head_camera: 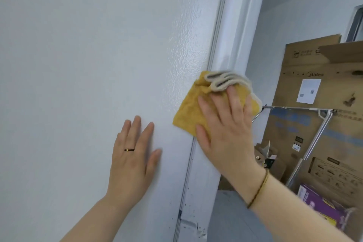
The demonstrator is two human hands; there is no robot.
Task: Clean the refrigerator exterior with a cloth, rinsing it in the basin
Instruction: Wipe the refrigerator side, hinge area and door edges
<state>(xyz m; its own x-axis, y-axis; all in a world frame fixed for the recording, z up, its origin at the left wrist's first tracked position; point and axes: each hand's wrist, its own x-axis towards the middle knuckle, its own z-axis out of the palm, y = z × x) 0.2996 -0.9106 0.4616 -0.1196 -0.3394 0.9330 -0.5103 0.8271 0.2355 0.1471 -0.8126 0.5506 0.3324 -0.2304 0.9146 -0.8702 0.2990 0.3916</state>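
The white refrigerator (88, 65) fills the left and middle of the view, its textured side panel facing me. A yellow cloth (188, 112) with a beige edge lies flat against the panel near its right edge seam. My right hand (225, 129) presses on the cloth with fingers spread. Lower left of the cloth, my left hand (133, 155), wearing a ring, rests flat on the panel, holding nothing. No basin shows in the view.
A white door edge (235, 25) runs beside the refrigerator. Large cardboard boxes (314, 94) stand at the right, with a metal rack frame (318, 137) and a purple box (318, 204) in front. Dark specks dot the refrigerator's lower edge (190, 208).
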